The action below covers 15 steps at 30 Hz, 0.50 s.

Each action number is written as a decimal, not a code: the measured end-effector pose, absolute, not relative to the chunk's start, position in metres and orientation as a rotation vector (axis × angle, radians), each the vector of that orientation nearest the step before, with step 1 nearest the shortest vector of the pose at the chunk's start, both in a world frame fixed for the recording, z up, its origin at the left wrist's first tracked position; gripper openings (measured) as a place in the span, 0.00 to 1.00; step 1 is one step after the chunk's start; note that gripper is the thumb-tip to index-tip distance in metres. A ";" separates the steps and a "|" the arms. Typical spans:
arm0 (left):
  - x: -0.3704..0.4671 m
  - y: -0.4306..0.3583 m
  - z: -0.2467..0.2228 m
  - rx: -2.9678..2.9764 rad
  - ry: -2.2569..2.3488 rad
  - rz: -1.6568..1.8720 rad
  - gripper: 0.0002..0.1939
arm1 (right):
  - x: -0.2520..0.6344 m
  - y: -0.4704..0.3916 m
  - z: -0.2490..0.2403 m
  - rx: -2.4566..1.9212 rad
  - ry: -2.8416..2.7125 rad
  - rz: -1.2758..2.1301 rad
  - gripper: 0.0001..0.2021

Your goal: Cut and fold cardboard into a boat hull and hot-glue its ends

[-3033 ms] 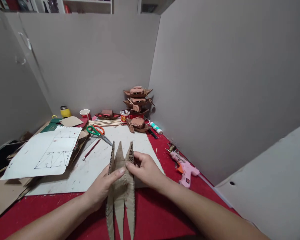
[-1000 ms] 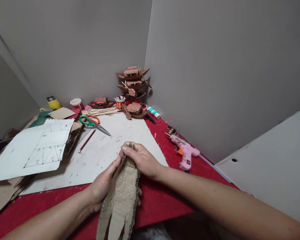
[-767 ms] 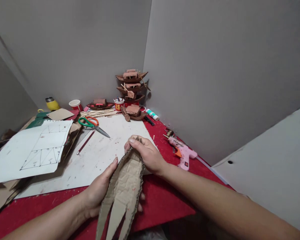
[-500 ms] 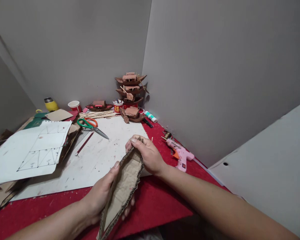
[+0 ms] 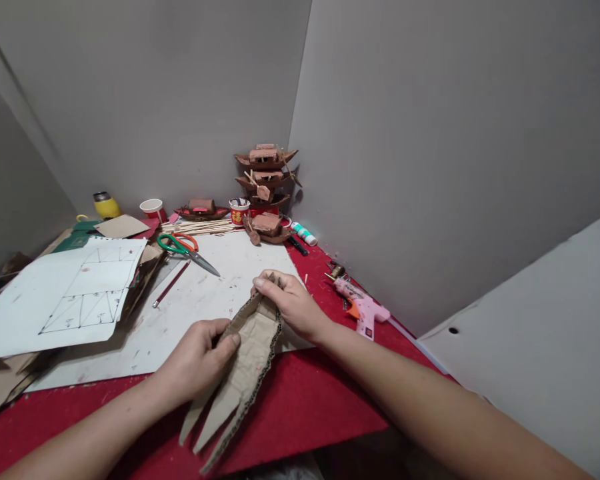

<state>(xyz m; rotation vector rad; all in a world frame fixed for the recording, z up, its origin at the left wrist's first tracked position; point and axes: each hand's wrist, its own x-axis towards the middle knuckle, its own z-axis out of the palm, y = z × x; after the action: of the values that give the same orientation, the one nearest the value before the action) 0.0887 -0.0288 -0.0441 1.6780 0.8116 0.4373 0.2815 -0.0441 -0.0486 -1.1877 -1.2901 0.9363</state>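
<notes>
Brown corrugated cardboard hull (image 5: 254, 343) held above the near edge of a red-covered table (image 5: 325, 397). The right hand (image 5: 293, 303) pinches its far tips together; the left hand (image 5: 200, 353) grips its left side, thumb inside. Shaping seems half done: far end gathered, whether glued unclear; near end's three points splayed, unjoined.

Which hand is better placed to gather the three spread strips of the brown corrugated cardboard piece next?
Probably the left hand: it grips the brown corrugated cardboard piece by its left side, nearer the spread strips. The right hand is farther off, pinching the opposite tip.
</notes>
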 end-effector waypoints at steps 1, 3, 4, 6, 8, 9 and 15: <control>0.087 -0.024 -0.045 1.774 0.848 0.457 0.14 | 0.284 -0.043 -0.049 -1.252 -1.347 0.882 0.13; 0.083 -0.014 -0.048 1.933 0.888 0.450 0.13 | 0.290 -0.042 -0.048 -1.376 -1.509 0.618 0.13; 0.082 -0.009 -0.049 2.009 0.900 0.422 0.13 | 0.292 -0.042 -0.047 -1.408 -1.609 0.440 0.19; 0.082 0.001 -0.050 2.164 0.927 0.328 0.12 | 0.291 -0.044 -0.041 -1.389 -1.846 0.143 0.27; 0.084 0.008 -0.050 2.245 0.931 0.269 0.12 | 0.286 -0.044 -0.035 -1.339 -2.151 0.066 0.23; 0.085 0.010 -0.050 2.266 0.922 0.253 0.11 | 0.283 -0.042 -0.033 -1.327 -2.302 0.107 0.19; 0.086 0.014 -0.038 2.360 0.887 0.124 0.09 | 0.276 -0.019 -0.039 -1.427 -2.602 0.421 0.06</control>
<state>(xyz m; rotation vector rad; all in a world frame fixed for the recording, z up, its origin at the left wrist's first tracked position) 0.0861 0.0139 -0.0384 2.3603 0.8874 0.1244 0.2757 -0.0192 -0.0390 -1.4272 -2.6016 0.4213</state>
